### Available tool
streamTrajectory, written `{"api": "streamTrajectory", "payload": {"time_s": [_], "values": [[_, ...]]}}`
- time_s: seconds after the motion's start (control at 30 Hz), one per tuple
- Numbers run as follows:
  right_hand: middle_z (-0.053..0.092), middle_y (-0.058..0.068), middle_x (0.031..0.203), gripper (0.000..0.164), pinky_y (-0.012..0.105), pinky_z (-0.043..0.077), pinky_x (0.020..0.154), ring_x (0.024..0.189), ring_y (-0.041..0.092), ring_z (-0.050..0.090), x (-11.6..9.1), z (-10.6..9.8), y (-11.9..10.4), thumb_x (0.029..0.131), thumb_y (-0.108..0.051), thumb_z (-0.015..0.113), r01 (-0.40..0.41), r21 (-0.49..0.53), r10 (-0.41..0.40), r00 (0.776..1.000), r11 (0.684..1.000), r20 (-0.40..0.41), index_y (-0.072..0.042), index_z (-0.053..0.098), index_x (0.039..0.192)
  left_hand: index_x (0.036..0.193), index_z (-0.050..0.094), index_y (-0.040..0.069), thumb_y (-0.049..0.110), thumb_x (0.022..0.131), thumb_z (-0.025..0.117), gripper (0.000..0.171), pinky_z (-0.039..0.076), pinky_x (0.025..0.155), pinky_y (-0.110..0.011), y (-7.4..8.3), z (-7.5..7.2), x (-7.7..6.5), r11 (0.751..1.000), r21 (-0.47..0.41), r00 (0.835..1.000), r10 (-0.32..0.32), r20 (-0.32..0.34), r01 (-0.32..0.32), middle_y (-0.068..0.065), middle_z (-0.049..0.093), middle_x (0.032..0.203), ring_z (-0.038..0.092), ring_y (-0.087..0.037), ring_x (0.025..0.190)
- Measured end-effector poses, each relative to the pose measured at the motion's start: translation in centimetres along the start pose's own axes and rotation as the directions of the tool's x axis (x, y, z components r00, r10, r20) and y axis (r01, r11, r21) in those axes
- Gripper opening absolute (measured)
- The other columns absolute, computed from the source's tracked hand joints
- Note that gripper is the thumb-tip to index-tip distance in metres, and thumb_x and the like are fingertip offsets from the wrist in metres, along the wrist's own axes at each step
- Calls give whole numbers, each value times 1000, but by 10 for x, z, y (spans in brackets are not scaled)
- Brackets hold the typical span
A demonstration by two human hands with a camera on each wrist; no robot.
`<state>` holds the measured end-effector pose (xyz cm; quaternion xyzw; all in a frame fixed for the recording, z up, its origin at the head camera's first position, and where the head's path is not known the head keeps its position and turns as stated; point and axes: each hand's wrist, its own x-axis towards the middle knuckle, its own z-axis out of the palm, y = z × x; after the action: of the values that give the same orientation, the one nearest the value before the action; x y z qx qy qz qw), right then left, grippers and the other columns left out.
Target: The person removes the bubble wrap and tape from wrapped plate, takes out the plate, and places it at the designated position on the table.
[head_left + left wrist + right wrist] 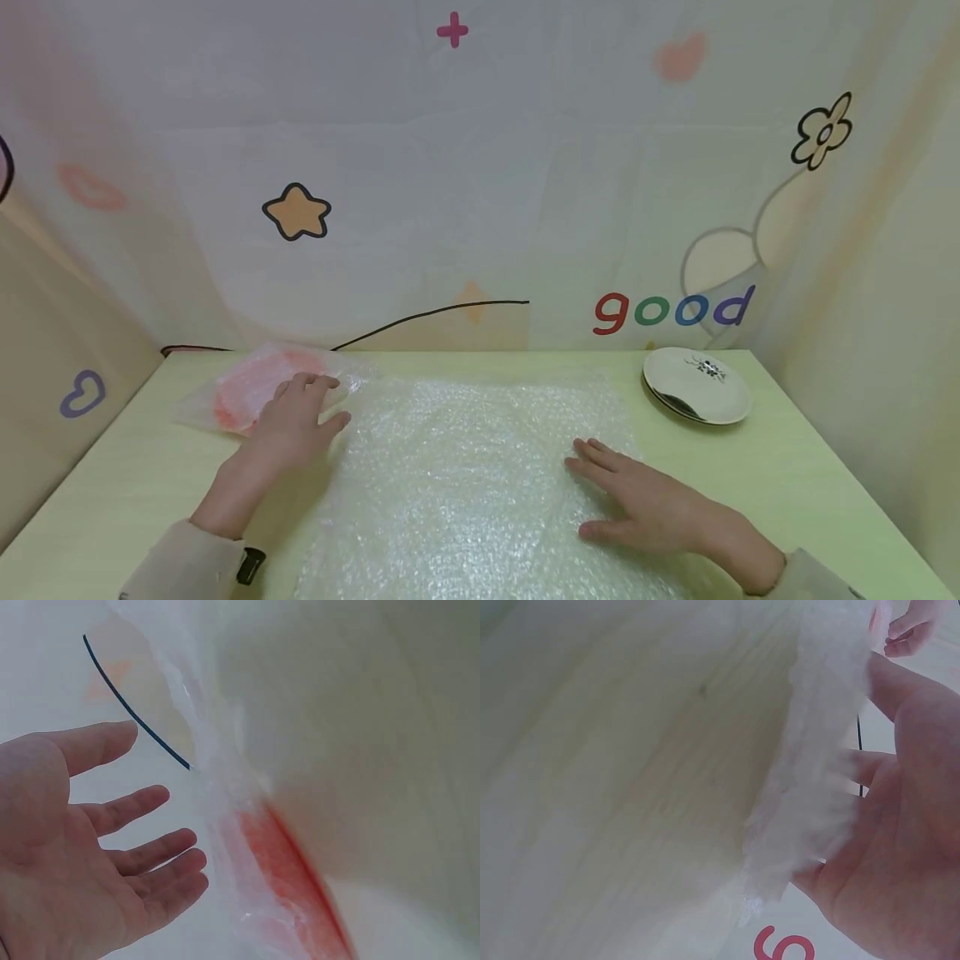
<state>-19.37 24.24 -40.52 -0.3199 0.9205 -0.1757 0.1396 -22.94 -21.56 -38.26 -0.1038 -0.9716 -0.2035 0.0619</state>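
Note:
A large sheet of clear bubble wrap (465, 492) lies spread over the middle of the table. My right hand (645, 500) is over its right edge, fingers extended and thumb apart. In the right wrist view, the edge of the bubble wrap (810, 765) partly hides the fingers of that hand (907, 810). My left hand (292, 421) hovers by the sheet's left edge, its fingers spread and slightly bent, nothing held. Just behind it sits a pink-red item wrapped in clear plastic (243, 383), also visible beside the left hand (112, 847) in the left wrist view; its kind is obscured.
White plates (697, 387) with a dark floral pattern are stacked at the back right of the pale green table (817, 500). A printed cloth (480, 208) hangs behind the table and along both sides.

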Motion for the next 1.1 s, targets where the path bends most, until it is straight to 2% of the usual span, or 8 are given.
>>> {"api": "streamTrajectory", "payload": {"time_s": [0.13, 0.3, 0.43, 0.57, 0.77, 0.9, 1.1], "values": [[26, 16, 166, 87, 60, 31, 114, 152, 40, 22, 0, -2, -1, 94, -63, 63, 7, 2, -7, 1000, 1000, 1, -10, 39, 159, 137, 53, -10, 25, 97, 69, 55, 37, 96, -74, -10, -2, 3, 999, 32, 1000, -26, 15, 25, -37, 46, 139, 42, -59, 126], [27, 17, 166, 87, 62, 31, 113, 151, 41, 24, 1, -4, -2, 94, -62, 63, 17, -4, -17, 1000, 1000, 0, -9, 39, 158, 144, 45, -11, 28, 98, 67, 64, 29, 105, -74, -21, -4, 5, 996, 71, 996, -67, 66, 62, -43, 34, 147, 30, -63, 134], [26, 17, 166, 87, 62, 31, 113, 151, 41, 24, 1, -5, -3, 94, -61, 64, 12, -2, -12, 1000, 1000, 6, -9, 39, 159, 149, 37, -12, 29, 98, 66, 71, 20, 107, -76, -27, -5, 4, 994, 47, 991, -101, 82, 97, -45, 25, 151, 21, -64, 138], [25, 16, 167, 87, 61, 31, 114, 152, 40, 23, 2, -5, -3, 94, -61, 64, 3, 4, -3, 1000, 1000, 13, -10, 38, 159, 152, 29, -14, 29, 98, 67, 79, 16, 106, -79, -32, -7, 4, 992, 38, 989, -126, 80, 123, -47, 19, 152, 16, -66, 138], [26, 17, 166, 87, 61, 32, 113, 151, 40, 24, 2, -3, -3, 94, -62, 64, 17, -5, -17, 1000, 1000, 15, -9, 38, 159, 150, 24, -20, 32, 99, 64, 83, 19, 107, -78, -38, -8, 5, 988, 80, 983, -142, 120, 133, -48, 23, 150, 22, -66, 136], [26, 17, 166, 88, 61, 32, 113, 152, 40, 24, 1, -3, -4, 94, -62, 65, 9, -1, -9, 1000, 1000, 18, -9, 38, 159, 147, 29, -21, 31, 100, 63, 78, 23, 106, -77, -39, -9, 4, 987, 93, 979, -141, 148, 128, -48, 27, 147, 26, -65, 134], [26, 16, 166, 87, 61, 31, 114, 152, 39, 23, 1, -4, -4, 94, -60, 66, -1, -4, 1, 1000, 1000, 22, -9, 39, 159, 143, 40, -16, 32, 99, 63, 69, 28, 103, -75, -38, -11, 3, 983, 137, 978, -142, 153, 121, -45, 39, 139, 37, -64, 126]]}}
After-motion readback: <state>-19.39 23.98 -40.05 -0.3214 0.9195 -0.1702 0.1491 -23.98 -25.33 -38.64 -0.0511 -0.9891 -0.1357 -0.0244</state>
